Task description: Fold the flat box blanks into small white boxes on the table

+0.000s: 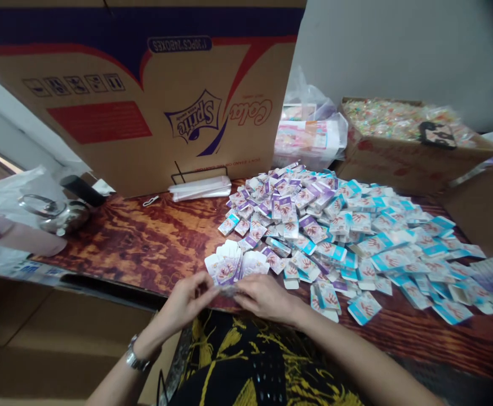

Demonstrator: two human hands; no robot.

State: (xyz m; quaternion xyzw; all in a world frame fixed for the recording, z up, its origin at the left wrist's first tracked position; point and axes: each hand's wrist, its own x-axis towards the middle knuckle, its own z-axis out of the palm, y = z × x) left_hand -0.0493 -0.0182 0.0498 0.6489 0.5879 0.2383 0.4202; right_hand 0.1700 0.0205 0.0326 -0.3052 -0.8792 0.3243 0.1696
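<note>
At the table's front edge, my left hand [193, 296] and my right hand [263, 296] meet with fingertips pinched. Between them is a small, greyish, blurred thing [228, 290], too small to name and partly covered by the fingers. Just beyond the fingertips lies a fanned group of small white-and-purple printed packets [229, 264]. To the right spreads a large heap of similar packets [356, 225], purple and blue, each printed with a hand picture.
A tall cardboard carton [145, 113] stands at the back left. Behind the heap is an open box of wrapped pieces [411, 121]. White plastic sleeves [199, 189] lie by the carton. A kettle [66, 214] and pink bottle [22, 234] are at left on the patterned table [136, 248].
</note>
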